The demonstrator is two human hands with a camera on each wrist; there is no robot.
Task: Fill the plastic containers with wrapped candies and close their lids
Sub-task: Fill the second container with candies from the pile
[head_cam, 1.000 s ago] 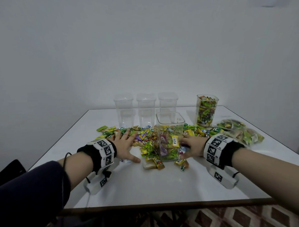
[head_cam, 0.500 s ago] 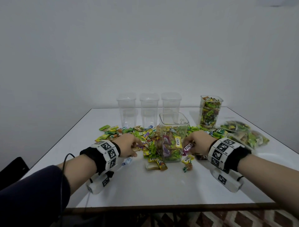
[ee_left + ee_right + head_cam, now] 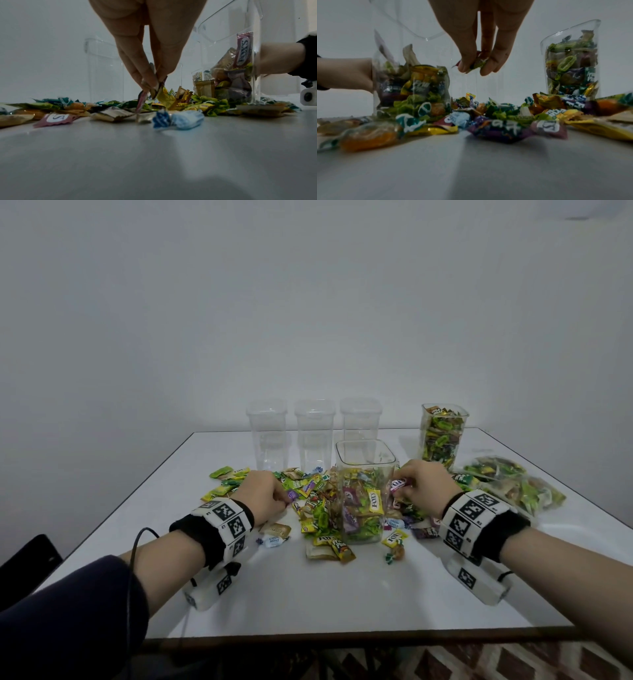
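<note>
A clear square container [image 3: 365, 491], open-topped and partly filled with wrapped candies, stands mid-table among a loose candy pile [image 3: 308, 494]. My left hand [image 3: 265, 496] sits left of it and pinches wrapped candies [image 3: 154, 88] just above the pile. My right hand [image 3: 419, 486] is raised at the container's right side and grips a pink wrapped candy [image 3: 397, 484] with others bunched in its fingers [image 3: 476, 63]. Three empty clear containers [image 3: 313, 436] stand in a row behind. A full, lidless container [image 3: 442, 436] stands at the back right.
A clear bag of candies [image 3: 510, 484] lies at the right edge of the white table [image 3: 342, 594]. Loose candies [image 3: 330, 547] lie in front of the container. A dark chair [image 3: 27, 556] sits at the left, off the table.
Both hands went from lying spread on the candy pile to curling around candies. The right hand has lifted with its candies toward the container's rim.
</note>
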